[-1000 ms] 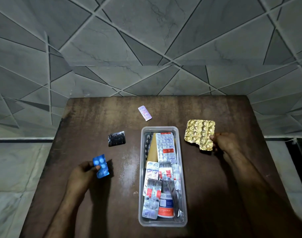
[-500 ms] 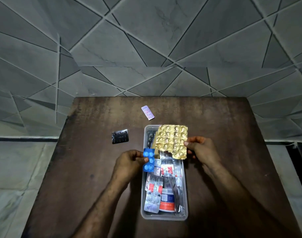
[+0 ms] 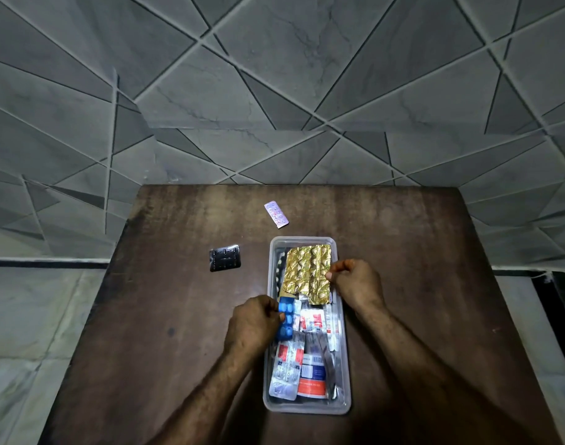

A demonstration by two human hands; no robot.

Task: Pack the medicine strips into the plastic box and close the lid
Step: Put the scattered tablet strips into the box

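A clear plastic box (image 3: 344,374) stands open on the brown table (image 3: 159,332), holding several medicine strips. My right hand (image 3: 355,285) pinches the right edge of a gold foil strip (image 3: 308,271) that lies in the far half of the box. My left hand (image 3: 253,322) grips a blue strip (image 3: 287,319) at the box's left wall, inside the rim. A dark silver strip (image 3: 225,258) lies on the table left of the box. A pale pink strip (image 3: 276,214) lies beyond the box. No lid is in view.
The table ends at a grey tiled wall (image 3: 274,91) at the back. Pale floor (image 3: 24,316) shows past the table's left edge and a dark strip past its right edge.
Both hands moved from the table's sides in over the box and lowered. The gold strip now lies in the box's far half and the blue strip sits inside its left wall.
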